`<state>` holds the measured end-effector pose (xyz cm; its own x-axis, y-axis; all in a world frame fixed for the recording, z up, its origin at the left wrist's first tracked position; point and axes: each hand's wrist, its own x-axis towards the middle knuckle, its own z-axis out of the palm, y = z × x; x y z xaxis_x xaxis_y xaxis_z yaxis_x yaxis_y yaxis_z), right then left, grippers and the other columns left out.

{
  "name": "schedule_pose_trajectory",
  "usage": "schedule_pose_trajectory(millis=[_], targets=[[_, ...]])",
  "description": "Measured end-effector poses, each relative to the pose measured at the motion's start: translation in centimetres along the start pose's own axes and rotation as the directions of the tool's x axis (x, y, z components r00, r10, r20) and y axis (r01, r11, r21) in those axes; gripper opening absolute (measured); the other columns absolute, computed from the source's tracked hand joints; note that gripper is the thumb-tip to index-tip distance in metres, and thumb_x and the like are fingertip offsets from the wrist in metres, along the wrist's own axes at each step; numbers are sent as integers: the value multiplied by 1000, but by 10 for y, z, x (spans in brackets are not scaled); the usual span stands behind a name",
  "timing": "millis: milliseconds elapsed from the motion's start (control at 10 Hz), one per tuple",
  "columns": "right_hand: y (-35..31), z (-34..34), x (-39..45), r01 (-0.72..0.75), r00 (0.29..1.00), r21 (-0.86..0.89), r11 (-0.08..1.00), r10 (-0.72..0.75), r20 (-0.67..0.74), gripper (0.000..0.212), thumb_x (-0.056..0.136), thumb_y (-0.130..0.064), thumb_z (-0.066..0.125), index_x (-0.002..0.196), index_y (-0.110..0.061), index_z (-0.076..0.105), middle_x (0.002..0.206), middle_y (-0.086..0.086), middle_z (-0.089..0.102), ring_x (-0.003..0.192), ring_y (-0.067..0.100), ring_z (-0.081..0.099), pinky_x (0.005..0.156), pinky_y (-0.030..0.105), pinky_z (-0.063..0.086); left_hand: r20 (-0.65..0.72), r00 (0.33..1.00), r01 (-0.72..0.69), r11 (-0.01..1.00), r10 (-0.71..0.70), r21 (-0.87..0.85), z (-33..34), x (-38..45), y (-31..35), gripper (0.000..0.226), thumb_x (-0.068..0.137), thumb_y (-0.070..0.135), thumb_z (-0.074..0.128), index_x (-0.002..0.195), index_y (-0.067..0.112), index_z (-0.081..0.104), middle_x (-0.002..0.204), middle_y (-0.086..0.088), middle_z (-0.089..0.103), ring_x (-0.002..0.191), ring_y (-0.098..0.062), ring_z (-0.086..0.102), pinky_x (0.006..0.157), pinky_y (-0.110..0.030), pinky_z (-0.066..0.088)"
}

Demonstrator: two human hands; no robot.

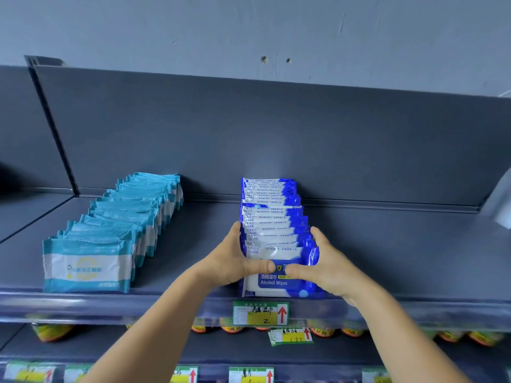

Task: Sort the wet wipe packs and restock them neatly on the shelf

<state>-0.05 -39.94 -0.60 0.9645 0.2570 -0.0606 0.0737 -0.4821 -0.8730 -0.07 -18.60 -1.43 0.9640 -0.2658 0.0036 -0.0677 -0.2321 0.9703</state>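
On the shelf [193, 244], left hand [229, 261] and right hand [326, 269] clasp the dark-blue alcohol-wipe row [276, 230]; a teal row [116, 230] stands at nine o'clock.

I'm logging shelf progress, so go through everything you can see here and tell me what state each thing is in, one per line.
Blue alcohol wipes row: upright, front to back, front packs squeezed between both hands.
Teal wipes row: upright, front to back, untouched, apart from the blue row.
Left hand: gripping the row's left side, thumb on the front pack.
Right hand: gripping the right side, thumb on front.
Price tag: fixed on the shelf edge.
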Motion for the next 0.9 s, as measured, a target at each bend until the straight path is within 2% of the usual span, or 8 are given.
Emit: schedule_pose_trajectory(millis=[100,200,300,400,500,600,700,900], targets=[[-3,-3,6,-7,1000,26,1000,6,13,66,68,-18,83,110,-43,38,103,-20,67,95,3,66,85,29,54,35,999,-13,999,15,-47,-2,6,3,75,71,4,80,129,17,35,120,0,64,103,-10,66,82,-25,56],[-4,0,8,1,1000,7,1000,-1,3,75,67,-17,84,123,-37,39,109,-17,67,94,2,66,78,24,54,58,998,21,1000,-22,19,-3,10,0,88,63,21,86,133,20,33,123,3,63,108,-12,64,94,-36,53],[-8,-1,4,37,999,-9,999,-38,-27,80,68,-18,83,121,-46,31,116,-23,59,97,-5,62,72,14,49,-52,997,-40,970,54,241,-4,5,4,110,52,50,89,141,31,27,142,3,46,124,-14,53,97,-46,49],[-19,-2,-8,156,980,-338,928,-188,-65,87,75,-31,78,139,-47,22,141,-27,30,130,0,37,95,21,41,-34,983,-85,604,183,793,6,-8,18,89,81,53,65,150,37,12,159,10,7,147,-13,8,118,-44,17],[-17,2,-12,215,960,-747,629,-278,42,71,91,-50,53,150,-36,16,159,-16,0,147,9,-8,118,38,4,71,984,-106,209,166,972,21,-17,24,62,100,47,32,152,28,7,160,7,1,147,-12,-6,117,-41,0],[-10,5,-14,216,969,-793,570,-226,101,60,100,-47,31,152,-33,5,159,-16,-6,145,7,-15,118,38,-6,42,998,-48,158,44,986,23,-21,16,63,102,46,21,152,23,-9,159,7,-13,146,-11,-14,118,-44,-4],[-7,5,-13,194,976,-807,558,-195,100,60,101,-46,26,152,-31,-1,158,-16,-10,145,6,-16,118,38,-7,32,999,-34,171,15,985,19,-19,15,63,102,46,21,151,23,-11,158,8,-15,145,-9,-16,118,-45,-6],[-18,6,-23,165,974,-766,622,-226,27,62,100,-46,31,152,-30,2,159,-14,-6,146,8,-14,118,42,-4,-13,994,-27,373,104,928,13,-28,21,75,97,54,33,152,24,-7,160,8,-11,146,-9,-10,120,-42,-1]])
